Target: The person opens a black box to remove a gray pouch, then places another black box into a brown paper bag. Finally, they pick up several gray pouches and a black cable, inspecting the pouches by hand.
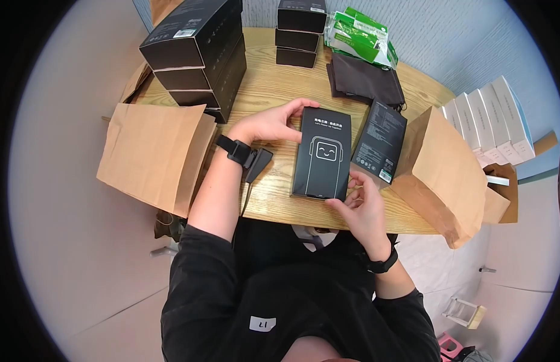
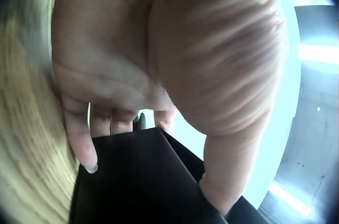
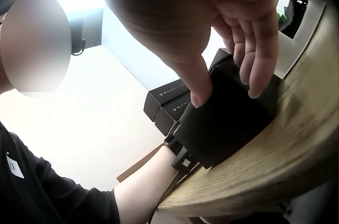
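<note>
A black box [image 1: 324, 158] printed with a smiling face outline and white lettering stands near the table's front edge. The left hand [image 1: 274, 122] grips its upper left part, thumb on the near side and fingers round the back corner; in the left wrist view the hand [image 2: 159, 54] spans the dark box [image 2: 132, 181]. At its lower right corner is the right hand [image 1: 365, 212], thumb against the front edge and fingers curled along the side. The right wrist view has that hand [image 3: 212, 33] pinching the box [image 3: 228, 113]. Another black box [image 1: 381, 142] lies just right.
Stacked black boxes [image 1: 201, 57] rise at the back left, with more [image 1: 298, 39] at the back. Paper bags flank the work area, left [image 1: 150, 154] and right [image 1: 440, 175]. Behind are a dark pouch [image 1: 367, 81] and green packets [image 1: 358, 36]. White boxes [image 1: 497, 117] stand far right.
</note>
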A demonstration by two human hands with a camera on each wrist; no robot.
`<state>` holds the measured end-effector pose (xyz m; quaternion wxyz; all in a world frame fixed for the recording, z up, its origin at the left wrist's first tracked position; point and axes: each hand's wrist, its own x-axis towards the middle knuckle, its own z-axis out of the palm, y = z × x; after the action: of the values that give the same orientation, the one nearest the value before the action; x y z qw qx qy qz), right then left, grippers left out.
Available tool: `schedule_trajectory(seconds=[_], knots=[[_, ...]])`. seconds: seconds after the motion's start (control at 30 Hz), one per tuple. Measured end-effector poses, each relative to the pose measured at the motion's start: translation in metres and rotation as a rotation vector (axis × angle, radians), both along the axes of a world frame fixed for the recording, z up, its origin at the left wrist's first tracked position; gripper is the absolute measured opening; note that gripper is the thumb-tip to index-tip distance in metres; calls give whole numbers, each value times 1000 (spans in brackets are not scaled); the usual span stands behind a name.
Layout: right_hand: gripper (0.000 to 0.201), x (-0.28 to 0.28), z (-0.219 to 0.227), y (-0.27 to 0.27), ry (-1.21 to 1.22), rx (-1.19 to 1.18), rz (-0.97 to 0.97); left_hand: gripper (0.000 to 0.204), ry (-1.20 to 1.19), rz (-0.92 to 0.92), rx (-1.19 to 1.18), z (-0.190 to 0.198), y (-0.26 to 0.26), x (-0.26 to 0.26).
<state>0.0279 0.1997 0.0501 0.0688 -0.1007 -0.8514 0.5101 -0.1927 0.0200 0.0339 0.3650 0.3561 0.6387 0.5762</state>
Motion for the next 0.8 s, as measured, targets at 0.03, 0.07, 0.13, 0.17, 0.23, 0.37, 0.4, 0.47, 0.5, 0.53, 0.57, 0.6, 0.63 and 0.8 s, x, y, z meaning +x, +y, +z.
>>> schedule_trajectory(seconds=[0.03, 0.07, 0.13, 0.17, 0.23, 0.37, 0.4, 0.47, 0.5, 0.53, 0.57, 0.6, 0.63, 0.8], knots=[[60, 0, -1, 1, -1, 2, 0, 75, -1, 0, 2, 0, 1, 1], [56, 0, -2, 3, -2, 13, 21, 76, 8, -2, 4, -1, 1, 3], [52, -1, -7, 4, -4, 26, 40, 77, 17, -6, 7, -2, 2, 4], [47, -3, -14, 3, 20, -251, 68, 77, 28, -6, 10, -3, 3, 4], [42, -5, -16, 4, 44, -526, 97, 77, 40, -5, 15, -3, 3, 4], [32, -5, -7, 2, 4, -370, 66, 76, 56, 5, 6, -3, 2, 3], [30, -4, -6, 1, -12, -370, 48, 75, 83, -4, 11, -5, 2, 2], [26, -3, -12, 3, -13, -350, 36, 75, 81, -8, 19, -7, 2, 1], [22, -2, -16, 3, -14, -330, 24, 76, 79, -13, 26, -7, 2, 1], [22, -1, -17, 5, -15, -329, 25, 76, 78, -12, 26, -7, 2, 1], [21, 0, -19, 6, -30, -278, 15, 76, 93, -1, 24, -7, 2, 1], [20, 0, -20, 7, -45, -227, 4, 77, 107, 9, 22, -7, 2, 2], [20, 0, -24, 8, -45, -227, 5, 77, 107, 9, 22, -7, 2, 2], [16, -7, -37, 10, 260, -320, 9, 73, 163, 77, -48, 2, 4, 7]])
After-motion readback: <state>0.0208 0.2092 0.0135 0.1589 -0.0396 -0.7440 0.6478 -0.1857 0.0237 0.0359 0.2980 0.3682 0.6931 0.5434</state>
